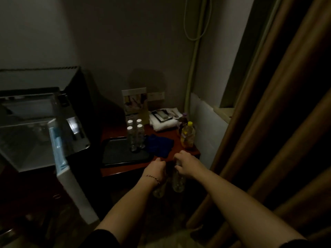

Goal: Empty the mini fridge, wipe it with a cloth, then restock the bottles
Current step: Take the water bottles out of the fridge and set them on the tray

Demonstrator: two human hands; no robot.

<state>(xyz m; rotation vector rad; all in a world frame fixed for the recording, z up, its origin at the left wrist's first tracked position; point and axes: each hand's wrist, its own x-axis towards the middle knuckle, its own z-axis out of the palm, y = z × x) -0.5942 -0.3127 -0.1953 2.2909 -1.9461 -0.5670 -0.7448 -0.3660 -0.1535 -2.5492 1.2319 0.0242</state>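
Carrying two clear bottles by the necks toward the near edge of the red side table point(179, 136): left hand point(155, 170) gripping one bottle point(158, 191), right hand point(186, 164) the other bottle point(178, 181). Probably emptying. Best set upright beside four white-capped bottles point(135, 135) on the dark tray point(116, 154), clear of the blue cloth point(159, 144).

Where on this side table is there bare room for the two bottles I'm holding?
The black tray is bare left of the four clear bottles, and a wood strip runs along the table's near edge. The right side is crowded: blue cloth, yellow-capped bottle, white towel.
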